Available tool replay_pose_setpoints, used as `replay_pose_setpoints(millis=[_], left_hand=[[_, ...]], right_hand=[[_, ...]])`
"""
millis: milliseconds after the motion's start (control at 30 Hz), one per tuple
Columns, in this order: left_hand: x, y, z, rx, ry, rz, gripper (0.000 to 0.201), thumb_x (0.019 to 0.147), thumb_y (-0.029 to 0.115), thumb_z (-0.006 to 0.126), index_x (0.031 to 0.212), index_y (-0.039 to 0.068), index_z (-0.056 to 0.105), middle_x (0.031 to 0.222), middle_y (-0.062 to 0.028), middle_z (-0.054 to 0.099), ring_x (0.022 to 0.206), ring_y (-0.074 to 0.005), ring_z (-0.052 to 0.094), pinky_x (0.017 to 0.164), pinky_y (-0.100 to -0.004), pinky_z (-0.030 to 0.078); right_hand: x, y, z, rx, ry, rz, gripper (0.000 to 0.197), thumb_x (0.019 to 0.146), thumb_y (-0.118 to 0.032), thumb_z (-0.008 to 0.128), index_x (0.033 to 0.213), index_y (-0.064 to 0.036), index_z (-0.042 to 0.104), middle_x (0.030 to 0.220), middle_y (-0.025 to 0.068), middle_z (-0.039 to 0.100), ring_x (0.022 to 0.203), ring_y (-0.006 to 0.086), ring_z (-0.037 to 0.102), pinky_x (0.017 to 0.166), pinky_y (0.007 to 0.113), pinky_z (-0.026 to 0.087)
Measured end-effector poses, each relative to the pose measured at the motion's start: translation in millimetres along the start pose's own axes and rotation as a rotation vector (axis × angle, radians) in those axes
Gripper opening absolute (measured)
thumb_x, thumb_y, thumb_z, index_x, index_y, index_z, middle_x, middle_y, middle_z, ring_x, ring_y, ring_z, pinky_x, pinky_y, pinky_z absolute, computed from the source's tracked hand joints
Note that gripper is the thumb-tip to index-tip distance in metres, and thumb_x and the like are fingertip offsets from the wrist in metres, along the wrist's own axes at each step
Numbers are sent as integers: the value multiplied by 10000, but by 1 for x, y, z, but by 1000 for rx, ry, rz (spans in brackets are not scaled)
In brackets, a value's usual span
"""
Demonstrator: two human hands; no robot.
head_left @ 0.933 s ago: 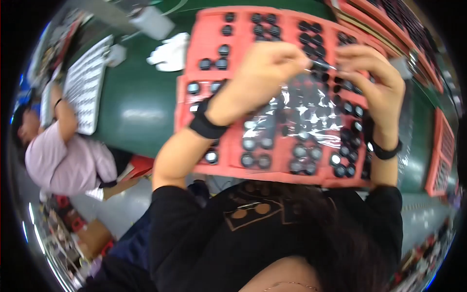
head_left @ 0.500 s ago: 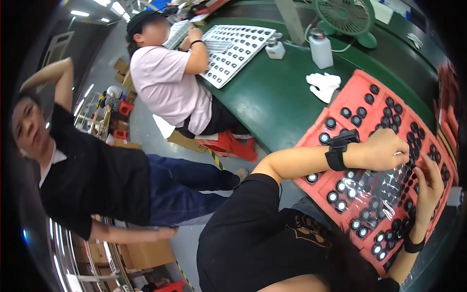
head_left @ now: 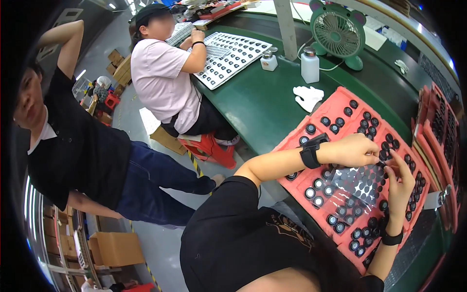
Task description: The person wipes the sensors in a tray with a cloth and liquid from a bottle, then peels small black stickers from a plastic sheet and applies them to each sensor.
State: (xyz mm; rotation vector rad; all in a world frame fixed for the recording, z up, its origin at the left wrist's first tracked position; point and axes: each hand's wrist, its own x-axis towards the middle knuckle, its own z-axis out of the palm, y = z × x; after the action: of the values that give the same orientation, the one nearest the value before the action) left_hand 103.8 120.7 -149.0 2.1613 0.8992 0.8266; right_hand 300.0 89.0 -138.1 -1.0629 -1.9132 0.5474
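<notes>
Left hand (head_left: pixel 354 150): fingers curled, tips almost meeting the right hand's; can't tell if it grips anything. Right hand (head_left: pixel 403 182): thumb and fingers bent inward; a pinch on something small can't be confirmed. Both are above the salmon-pink rectangular tray (head_left: pixel 334 100), which holds black round parts (head_left: pixel 367 116) in clusters. Clear plastic sheet with round discs (head_left: pixel 364 185) lies over the tray's middle, just below the fingertips.

Surface: glossy green tabletop (head_left: pixel 248 102). White cloth glove (head_left: pixel 308 97) beside the tray; white plastic bottle (head_left: pixel 310 68), small clear bottle (head_left: pixel 268 61) and green desk fan (head_left: pixel 337 35) farther back. Stacked pink trays (head_left: pixel 441 131) at right.

Room: seated co-worker in a pale pink shirt (head_left: pixel 160 73) at a white tray of dark parts (head_left: pixel 233 54); standing co-worker in a dark shirt (head_left: pixel 78 141), one arm raised. Grey floor, open cardboard box (head_left: pixel 116 249).

Versus 0.5 s ago: view has shifted, more fan showing; fingertips nearer each other. Sheet still on the tray.
</notes>
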Motion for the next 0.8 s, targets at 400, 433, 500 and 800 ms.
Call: replay_pose_setpoints(millis=[400, 433, 500, 800], left_hand=[[-27, 4, -3, 77, 55, -40, 241, 789, 264, 628, 820, 26, 609, 663, -86, 612, 595, -157, 596, 554, -276, 454], [-22, 4, -1, 101, 44, -24, 238, 788, 262, 630, 822, 26, 611, 659, -84, 611, 590, -152, 595, 546, -277, 452], [-20, 11, -3, 84, 31, -61, 216, 798, 236, 620, 828, 22, 611, 640, -83, 602, 573, -138, 587, 536, -272, 447], [-25, 46, -4, 243, 128, 134, 142, 813, 149, 580, 847, 13, 599, 644, -84, 581, 567, -178, 581, 517, -291, 431]], right_hand=[[-3, -6, -1, 114, -64, 39, 432, 737, 99, 561, 1140, -55, 568, 770, 53, 600, 692, 108, 567, 650, 235, 468], [-4, -6, -4, 97, -81, 19, 438, 740, 90, 565, 1152, -57, 559, 778, 48, 597, 709, 105, 563, 668, 230, 461], [-3, -9, -7, 51, -96, -40, 446, 741, 77, 572, 1164, -63, 551, 786, 41, 597, 718, 99, 562, 681, 222, 454], [-8, -43, -37, 39, -99, -84, 448, 725, 31, 609, 1157, -75, 557, 906, 57, 619, 794, 120, 590, 729, 253, 465]])
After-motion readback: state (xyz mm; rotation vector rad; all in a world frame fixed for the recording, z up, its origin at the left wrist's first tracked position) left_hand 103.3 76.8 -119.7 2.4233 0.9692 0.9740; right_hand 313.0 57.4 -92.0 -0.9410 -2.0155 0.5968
